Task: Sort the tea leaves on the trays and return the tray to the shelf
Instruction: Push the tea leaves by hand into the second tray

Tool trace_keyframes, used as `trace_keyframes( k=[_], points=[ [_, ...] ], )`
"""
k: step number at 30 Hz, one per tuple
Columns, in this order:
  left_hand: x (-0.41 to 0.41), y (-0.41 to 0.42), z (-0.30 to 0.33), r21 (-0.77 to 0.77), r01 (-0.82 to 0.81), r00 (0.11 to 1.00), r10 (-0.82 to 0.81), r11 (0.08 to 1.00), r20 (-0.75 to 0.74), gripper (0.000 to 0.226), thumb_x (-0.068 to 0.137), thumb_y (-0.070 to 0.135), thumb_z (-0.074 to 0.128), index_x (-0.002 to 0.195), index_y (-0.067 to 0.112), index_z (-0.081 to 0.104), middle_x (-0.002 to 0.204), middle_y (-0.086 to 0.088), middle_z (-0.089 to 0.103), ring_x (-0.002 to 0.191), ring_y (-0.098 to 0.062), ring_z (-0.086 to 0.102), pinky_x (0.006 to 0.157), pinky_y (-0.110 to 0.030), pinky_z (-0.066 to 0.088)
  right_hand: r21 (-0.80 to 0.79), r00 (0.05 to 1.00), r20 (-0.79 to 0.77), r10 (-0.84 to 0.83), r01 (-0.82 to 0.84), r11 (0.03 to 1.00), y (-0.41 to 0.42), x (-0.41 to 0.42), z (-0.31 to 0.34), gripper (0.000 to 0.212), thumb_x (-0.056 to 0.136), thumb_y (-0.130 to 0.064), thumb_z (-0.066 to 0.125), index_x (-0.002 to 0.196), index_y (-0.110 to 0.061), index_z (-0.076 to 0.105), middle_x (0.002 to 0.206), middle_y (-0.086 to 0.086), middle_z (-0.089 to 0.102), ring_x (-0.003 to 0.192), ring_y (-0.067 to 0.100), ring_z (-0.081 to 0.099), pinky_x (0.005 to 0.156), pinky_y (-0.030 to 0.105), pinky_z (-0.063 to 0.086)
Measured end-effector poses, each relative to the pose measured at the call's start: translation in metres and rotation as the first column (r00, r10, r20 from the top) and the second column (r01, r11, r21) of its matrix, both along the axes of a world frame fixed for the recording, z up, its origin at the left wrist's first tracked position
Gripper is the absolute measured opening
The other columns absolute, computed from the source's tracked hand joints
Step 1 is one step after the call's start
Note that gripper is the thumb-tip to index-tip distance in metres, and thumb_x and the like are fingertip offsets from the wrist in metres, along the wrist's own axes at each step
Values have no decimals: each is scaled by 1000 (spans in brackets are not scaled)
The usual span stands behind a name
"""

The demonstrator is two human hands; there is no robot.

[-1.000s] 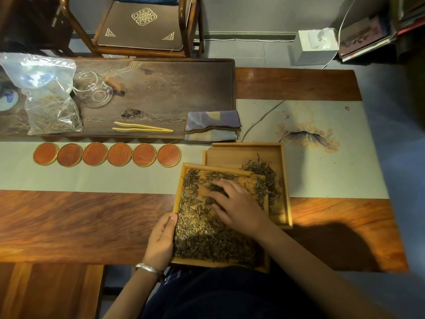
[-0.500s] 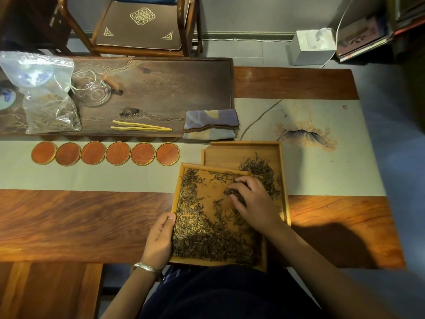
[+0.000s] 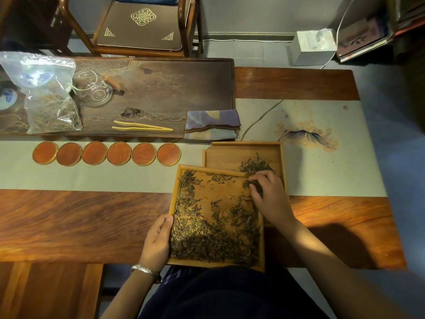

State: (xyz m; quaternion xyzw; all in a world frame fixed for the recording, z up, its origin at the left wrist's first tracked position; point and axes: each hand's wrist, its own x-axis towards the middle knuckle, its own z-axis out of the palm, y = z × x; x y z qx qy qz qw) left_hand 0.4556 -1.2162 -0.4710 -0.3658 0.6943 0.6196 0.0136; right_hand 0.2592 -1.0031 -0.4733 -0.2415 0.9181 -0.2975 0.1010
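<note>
**Leaves carried from the near tray to the far one**

A long wooden surface (image 3: 80,226) with a pale painted runner fills the room's middle, a carved chair behind it. On its far side sits a dark rectangular wooden tea board (image 3: 161,88), and on that board a clear plastic bag of tea (image 3: 48,97), well away from both sets of fingers.

The square light-wood tray heaped with dark tea leaves (image 3: 174,194) overhangs the near edge of the surface toward the person's lap, probably so both hands reach it easily. Its far corner overlaps the second, nearly bare light-wood tray (image 3: 230,155), which seems set there so picked leaves travel only a short way.

The left hand (image 3: 157,242) holds the near tray's left rim, thumb hooked over the edge and fingers curled against the side, apparently to steady it. The right hand (image 3: 269,199) has its fingers bunched together on a small clump of leaves (image 3: 254,185) right at the shared rim. Just beyond those fingertips lies the small sorted pile (image 3: 255,166) in the far tray.

Most leaves lie below the right fingers, so sorting looks far from finished.
</note>
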Motion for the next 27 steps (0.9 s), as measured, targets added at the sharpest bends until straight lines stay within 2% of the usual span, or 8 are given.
trace_keyframes(
  k=[3, 7, 11, 13, 16, 21, 25, 27],
  points=[
    [-1, 0, 0, 11, -5, 1000, 5, 1000, -3, 29, 100, 16, 37, 91, 9, 64, 87, -9, 66, 77, -10, 61, 66, -9, 44, -17, 1000, -14, -3, 2, 1000, 3, -1, 5, 18, 86, -8, 64, 104, -6, 67, 106, 10, 58, 105, 24, 54, 90, 27, 38],
    [-4, 1, 3, 20, -24, 1000, 24, 1000, -3, 29, 100, 15, 37, 93, 11, 65, 89, -6, 67, 79, -7, 61, 67, -8, 44, 1, 990, -60, 130, -131, 991, 0, 13, 17, 21, 87, -17, 64, 106, -9, 67, 115, 9, 58, 111, 22, 52, 93, 28, 39],
    [-8, 4, 5, 20, -14, 1000, 15, 1000, -20, 29, 100, 13, 37, 92, 8, 64, 86, -8, 66, 75, -4, 61, 65, -7, 43, 52, 947, 66, 314, -318, 947, -21, 35, 28, 33, 91, -37, 51, 116, -18, 61, 131, 4, 52, 122, 20, 46, 98, 39, 45],
    [-10, 5, 5, 22, -9, 1000, 10, 1000, -27, 28, 100, 13, 37, 91, 7, 64, 86, -9, 66, 74, -4, 60, 66, -8, 43, 52, 913, 93, 398, -404, 913, -39, 44, 28, 36, 92, -41, 48, 122, -23, 57, 139, 3, 46, 129, 21, 40, 104, 42, 39],
    [-11, 7, 4, 42, -12, 999, 14, 999, -35, 28, 100, 11, 37, 93, 6, 64, 86, -9, 66, 76, -8, 62, 67, -10, 45, 108, 854, 47, 519, -521, 847, -67, 54, 23, 45, 91, -43, 52, 133, -27, 47, 150, 4, 34, 138, 25, 30, 111, 44, 25],
    [-8, 4, 1, 45, -10, 1000, 11, 999, -22, 28, 99, 14, 39, 92, 12, 65, 87, -8, 68, 80, -12, 63, 69, -14, 46, 177, 803, -21, 596, -584, 792, -90, 48, 13, 53, 91, -41, 55, 139, -23, 42, 156, 5, 24, 142, 32, 20, 115, 46, 5],
    [-6, 2, 0, 38, -10, 1000, 10, 999, -1, 28, 100, 17, 39, 92, 15, 65, 88, -3, 68, 81, -11, 63, 69, -14, 46, 204, 807, 19, 591, -581, 788, -78, 42, 7, 49, 94, -42, 46, 140, -27, 38, 156, 0, 24, 142, 26, 20, 111, 40, 11],
    [-5, 3, 0, 37, -22, 1000, 22, 999, 8, 27, 100, 18, 39, 92, 15, 65, 90, 0, 69, 81, -8, 63, 69, -11, 46, 208, 815, 57, 576, -574, 792, -66, 40, 6, 46, 95, -42, 44, 139, -27, 40, 154, -1, 27, 141, 24, 24, 111, 42, 19]
  ],
)
